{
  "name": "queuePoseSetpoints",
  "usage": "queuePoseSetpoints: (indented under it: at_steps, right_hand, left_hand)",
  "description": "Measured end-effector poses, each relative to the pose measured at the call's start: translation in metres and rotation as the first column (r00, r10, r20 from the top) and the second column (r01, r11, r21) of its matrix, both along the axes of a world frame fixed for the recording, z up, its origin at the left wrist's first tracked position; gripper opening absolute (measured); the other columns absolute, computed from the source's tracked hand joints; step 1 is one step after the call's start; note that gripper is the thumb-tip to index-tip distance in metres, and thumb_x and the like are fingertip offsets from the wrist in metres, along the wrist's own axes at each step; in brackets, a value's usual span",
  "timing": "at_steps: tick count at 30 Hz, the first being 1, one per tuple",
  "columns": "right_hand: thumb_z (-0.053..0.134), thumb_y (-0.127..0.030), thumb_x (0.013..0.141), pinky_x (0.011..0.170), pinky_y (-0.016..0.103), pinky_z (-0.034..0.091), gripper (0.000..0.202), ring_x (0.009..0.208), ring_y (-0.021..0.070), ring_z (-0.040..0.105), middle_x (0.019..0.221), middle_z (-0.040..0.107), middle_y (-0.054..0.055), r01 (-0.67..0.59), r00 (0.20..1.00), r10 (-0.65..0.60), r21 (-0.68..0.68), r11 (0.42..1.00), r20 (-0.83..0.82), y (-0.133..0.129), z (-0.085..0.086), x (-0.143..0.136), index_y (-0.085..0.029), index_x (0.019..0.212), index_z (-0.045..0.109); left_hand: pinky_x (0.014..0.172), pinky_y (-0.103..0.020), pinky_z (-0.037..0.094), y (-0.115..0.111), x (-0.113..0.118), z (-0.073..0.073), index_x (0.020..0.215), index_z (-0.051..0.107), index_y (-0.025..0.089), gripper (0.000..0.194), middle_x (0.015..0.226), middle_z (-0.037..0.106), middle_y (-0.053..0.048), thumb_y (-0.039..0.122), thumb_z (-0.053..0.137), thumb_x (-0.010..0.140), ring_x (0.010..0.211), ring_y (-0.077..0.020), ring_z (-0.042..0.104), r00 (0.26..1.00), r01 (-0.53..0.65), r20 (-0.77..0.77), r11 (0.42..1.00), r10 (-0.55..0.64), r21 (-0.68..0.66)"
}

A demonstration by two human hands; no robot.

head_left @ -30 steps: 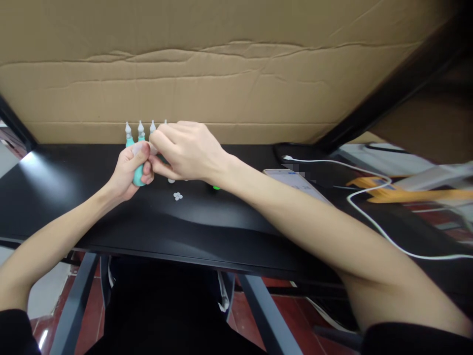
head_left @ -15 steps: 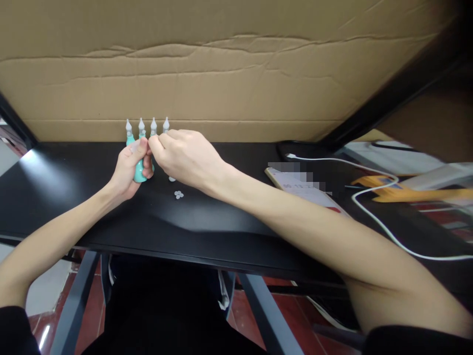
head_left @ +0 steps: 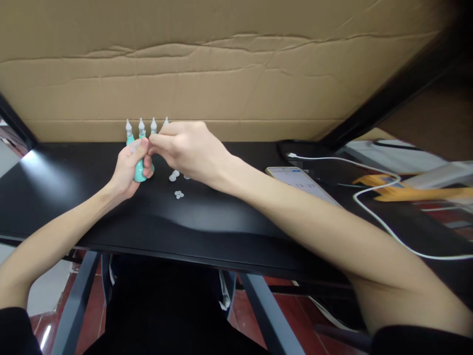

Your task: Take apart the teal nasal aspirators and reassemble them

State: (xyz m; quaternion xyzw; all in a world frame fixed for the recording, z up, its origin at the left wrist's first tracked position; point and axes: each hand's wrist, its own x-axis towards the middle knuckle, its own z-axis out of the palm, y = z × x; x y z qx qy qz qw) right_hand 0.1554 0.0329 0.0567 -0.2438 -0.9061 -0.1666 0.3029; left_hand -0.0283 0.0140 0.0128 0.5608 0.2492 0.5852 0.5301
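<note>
Both hands (head_left: pixel 166 153) pinch a teal bottle (head_left: pixel 139 171) over the black desk (head_left: pixel 111 207), cardboard (head_left: pixel 236 74) behind.

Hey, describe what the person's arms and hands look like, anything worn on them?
Both forearms are bare from the elbows down. The left hand and right hand are bare too: no gloves, and no rings, watch or bracelets show. Dark sleeves appear only at the bottom corners of the picture, near the upper arms. No markings can be seen on them.
</note>
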Motion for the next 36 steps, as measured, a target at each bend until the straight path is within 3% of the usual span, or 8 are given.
queuePoseSetpoints:
  at_steps: [3,9,15,19,23,28,32,36]
  right_hand:
    - [0.054,-0.024,0.112,0.07,0.031,0.036,0.034,0.074,0.014,0.056,0.084,0.068,0.006,-0.062,0.998,0.062,-0.038,0.997,-0.002,0.003,0.008,0.007,-0.012,0.088,0.075]
    - [0.063,-0.017,0.105,0.07,0.033,0.039,0.024,0.074,0.0163,0.058,0.088,0.071,0.008,-0.005,0.981,0.028,-0.118,0.993,0.192,-0.011,0.026,0.018,-0.013,0.086,0.078]
    - [0.064,-0.025,0.108,0.077,0.033,0.049,0.025,0.073,0.0163,0.062,0.079,0.07,0.002,-0.151,0.979,0.165,-0.115,0.982,0.124,-0.001,0.037,0.026,-0.018,0.088,0.077]
    - [0.063,-0.023,0.106,0.081,0.037,0.053,0.02,0.077,0.0199,0.066,0.087,0.076,0.004,-0.105,0.991,0.111,-0.085,0.991,0.069,-0.004,0.048,0.034,-0.024,0.091,0.076]
    - [0.058,-0.017,0.105,0.084,0.038,0.054,0.022,0.085,0.0228,0.072,0.097,0.08,0.004,0.003,0.993,0.005,-0.06,0.998,0.121,-0.027,0.065,0.04,-0.028,0.097,0.076]
    - [0.061,-0.019,0.105,0.081,0.037,0.052,0.015,0.077,0.0222,0.071,0.083,0.075,0.002,0.083,0.992,-0.08,-0.03,0.996,0.095,-0.047,0.079,0.049,-0.027,0.105,0.074]
    - [0.058,-0.021,0.107,0.07,0.035,0.046,0.014,0.065,0.0195,0.064,0.079,0.074,0.003,0.041,0.98,-0.027,-0.071,0.997,0.196,-0.048,0.059,0.057,-0.022,0.104,0.073]
    - [0.057,-0.024,0.11,0.07,0.032,0.046,0.021,0.07,0.0185,0.067,0.085,0.077,0.005,0.025,0.971,0.036,-0.251,0.968,0.235,-0.045,0.008,0.07,-0.019,0.103,0.076]
  left_hand:
    - [0.042,-0.019,0.044,0.0,-0.002,-0.001,0.073,0.057,0.019,0.061,0.055,0.053,0.007,0.066,0.091,0.088,0.041,-0.0044,0.046,0.999,0.034,-0.022,0.999,-0.034,0.021]
    - [0.039,-0.02,0.04,0.001,-0.006,-0.005,0.072,0.065,0.017,0.06,0.055,0.058,0.003,0.068,0.092,0.087,0.041,-0.0057,0.049,0.983,0.074,-0.175,0.995,-0.062,0.061]
    - [0.041,-0.019,0.043,-0.006,-0.004,0.006,0.08,0.067,0.017,0.056,0.052,0.058,0.005,0.065,0.095,0.084,0.039,-0.0062,0.049,0.985,0.079,-0.159,0.995,-0.069,0.058]
    - [0.041,-0.019,0.043,-0.01,-0.002,0.008,0.088,0.071,0.017,0.056,0.051,0.057,0.007,0.066,0.096,0.081,0.038,-0.0067,0.048,0.985,0.078,-0.161,0.996,-0.07,0.045]
    - [0.042,-0.019,0.042,-0.012,0.001,0.006,0.089,0.071,0.017,0.057,0.051,0.059,0.006,0.066,0.097,0.079,0.039,-0.0069,0.049,0.981,0.073,-0.182,0.997,-0.071,0.008]
    - [0.045,-0.02,0.043,-0.016,0.005,0.004,0.089,0.071,0.017,0.052,0.053,0.06,0.006,0.063,0.094,0.083,0.041,-0.0064,0.051,0.973,0.069,-0.221,0.998,-0.064,0.012]
    - [0.046,-0.02,0.042,-0.015,0.006,0.004,0.088,0.07,0.017,0.049,0.054,0.061,0.006,0.061,0.092,0.086,0.042,-0.006,0.051,0.967,0.058,-0.249,0.998,-0.051,0.02]
    - [0.047,-0.018,0.042,-0.014,0.005,0.003,0.087,0.07,0.017,0.05,0.056,0.063,0.005,0.061,0.092,0.086,0.043,-0.0058,0.053,0.953,0.061,-0.297,0.998,-0.057,0.006]
